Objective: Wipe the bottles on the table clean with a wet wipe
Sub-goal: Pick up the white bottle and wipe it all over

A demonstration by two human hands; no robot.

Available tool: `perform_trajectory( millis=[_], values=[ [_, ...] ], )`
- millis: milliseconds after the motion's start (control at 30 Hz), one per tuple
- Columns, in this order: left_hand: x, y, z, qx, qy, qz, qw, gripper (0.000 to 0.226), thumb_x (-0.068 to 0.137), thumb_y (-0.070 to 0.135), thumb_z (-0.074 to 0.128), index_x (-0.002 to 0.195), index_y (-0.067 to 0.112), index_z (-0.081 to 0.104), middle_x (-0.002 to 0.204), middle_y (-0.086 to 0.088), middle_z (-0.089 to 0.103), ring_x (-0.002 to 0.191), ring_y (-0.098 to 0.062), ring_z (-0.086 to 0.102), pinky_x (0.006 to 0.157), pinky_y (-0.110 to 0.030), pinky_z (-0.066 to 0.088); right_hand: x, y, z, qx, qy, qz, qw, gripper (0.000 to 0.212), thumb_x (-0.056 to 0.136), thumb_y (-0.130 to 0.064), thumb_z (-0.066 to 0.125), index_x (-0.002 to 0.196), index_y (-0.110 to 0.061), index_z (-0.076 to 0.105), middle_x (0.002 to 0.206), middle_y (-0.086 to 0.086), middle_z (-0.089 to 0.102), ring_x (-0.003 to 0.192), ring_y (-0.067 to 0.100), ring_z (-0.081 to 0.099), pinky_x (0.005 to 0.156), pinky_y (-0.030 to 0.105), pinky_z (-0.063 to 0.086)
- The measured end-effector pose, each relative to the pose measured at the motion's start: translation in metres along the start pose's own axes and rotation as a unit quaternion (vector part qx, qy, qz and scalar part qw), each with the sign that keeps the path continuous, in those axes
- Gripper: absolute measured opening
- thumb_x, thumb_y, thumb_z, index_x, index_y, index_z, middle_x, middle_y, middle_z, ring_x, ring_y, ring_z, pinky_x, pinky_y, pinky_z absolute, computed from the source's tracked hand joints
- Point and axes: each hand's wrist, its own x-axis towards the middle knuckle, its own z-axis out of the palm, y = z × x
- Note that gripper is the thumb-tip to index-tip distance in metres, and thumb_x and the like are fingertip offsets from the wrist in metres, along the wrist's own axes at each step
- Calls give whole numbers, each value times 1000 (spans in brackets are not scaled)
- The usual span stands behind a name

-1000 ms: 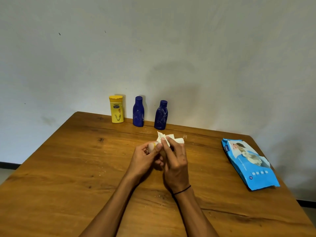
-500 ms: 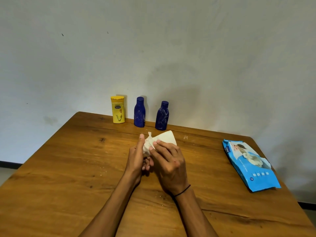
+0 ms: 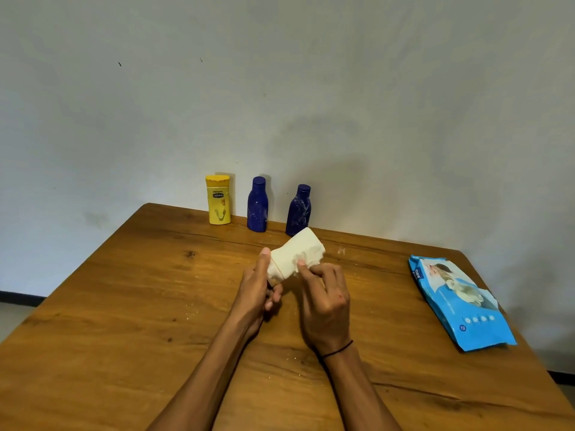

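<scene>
Above the middle of the wooden table [image 3: 130, 306], both my hands hold a pale bundle, a white wet wipe [image 3: 306, 248] wrapped around a small cream-coloured object that is mostly hidden. My left hand [image 3: 256, 290] grips the bundle's near end, thumb up along its side. My right hand [image 3: 325, 301] pinches the wipe from the right. At the far edge by the wall stand three bottles: a yellow bottle [image 3: 218, 200], a dark blue bottle [image 3: 257, 205] and a second dark blue bottle [image 3: 298, 211], whose base sits behind the wipe.
A blue wet-wipe pack [image 3: 460, 301] lies flat near the table's right edge. A grey wall rises directly behind the bottles. Small pale crumbs dot the wood around my hands.
The wipe has spread further over the held object and the bundle now tilts up toward the far right. My right hand slid to the bundle's right side. The bottles and pack stayed put.
</scene>
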Motion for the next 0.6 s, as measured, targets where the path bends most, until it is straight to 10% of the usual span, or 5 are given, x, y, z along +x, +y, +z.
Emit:
perform_trajectory(
  millis=[267,600],
  values=[
    [3,0,-4,28,-50,-3,998,53,106,58,44,126,14,66,65,4,63,49,-4,46,40,-17,32,13,8,-8,122,100,259,953,15,101,-13,60,115,-10,66,131,7,54,122,19,58,85,31,61],
    [0,14,-10,89,-21,44,995,44,97,57,54,115,22,72,115,-5,71,93,-15,62,57,-13,47,12,25,-9,321,32,316,892,22,100,-4,62,117,-14,72,121,-1,70,120,17,63,88,48,62]
  ],
)
